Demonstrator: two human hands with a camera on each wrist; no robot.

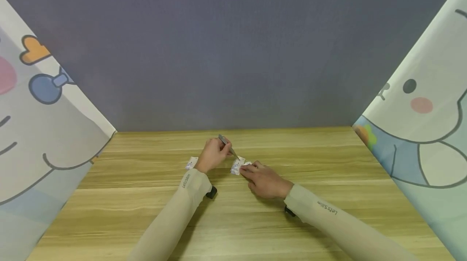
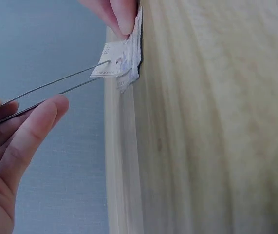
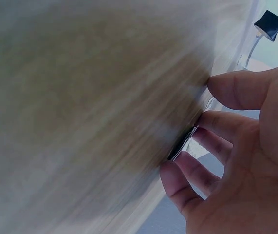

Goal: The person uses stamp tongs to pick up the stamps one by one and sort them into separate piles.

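Note:
My left hand (image 1: 213, 155) pinches metal tweezers (image 1: 228, 145) between thumb and fingers. In the left wrist view, the slim arms of the tweezers (image 2: 56, 81) lie on either side of the edge of a stamp (image 2: 110, 51) with perforated borders. That stamp sticks out from a small pile of stamps (image 1: 236, 167) on the table. The fingertips of my right hand (image 1: 266, 180) rest on the right side of the pile. In the right wrist view its fingers are spread and lightly bent, touching down around the pile's edge, which they partly hide.
More stamps (image 1: 191, 163) lie left of the pile, partly behind my left wrist. The wooden table (image 1: 233, 228) ends at a grey back panel (image 1: 233, 50). Cartoon-printed panels (image 1: 73, 143) flank it on both sides.

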